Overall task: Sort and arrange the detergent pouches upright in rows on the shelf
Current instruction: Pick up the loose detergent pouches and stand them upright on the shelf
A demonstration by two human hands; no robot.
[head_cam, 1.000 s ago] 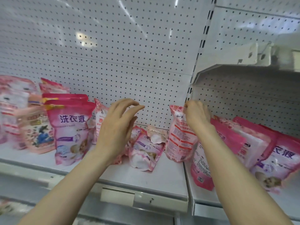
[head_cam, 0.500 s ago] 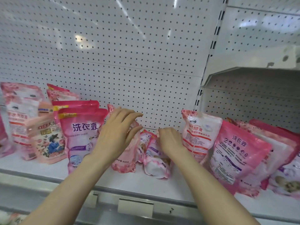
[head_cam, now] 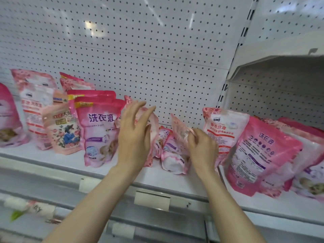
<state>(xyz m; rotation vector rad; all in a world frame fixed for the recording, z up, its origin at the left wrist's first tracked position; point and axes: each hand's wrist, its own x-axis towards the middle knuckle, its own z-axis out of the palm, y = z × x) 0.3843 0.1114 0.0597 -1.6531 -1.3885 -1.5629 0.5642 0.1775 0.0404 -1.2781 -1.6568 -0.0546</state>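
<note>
The right hand [head_cam: 203, 149] is pinching the top edge of a small pale pink pouch [head_cam: 179, 128], which is tilting up between the two hands above the white shelf [head_cam: 73, 159]. The left hand [head_cam: 134, 137] is holding its fingers straight against a leaning pouch [head_cam: 155, 125], seemingly touching it, though blur is hiding the contact. Slumped small pouches [head_cam: 172, 160] are lying just beside the right hand, and a magenta pouch [head_cam: 98, 130] is standing upright just left of the left hand.

The white shelf [head_cam: 57, 159] carries pink detergent pouches: upright pouches [head_cam: 98, 130] at left, small pouches [head_cam: 173, 160] slumped mid-shelf, leaning pouches [head_cam: 259, 155] at right.
</note>
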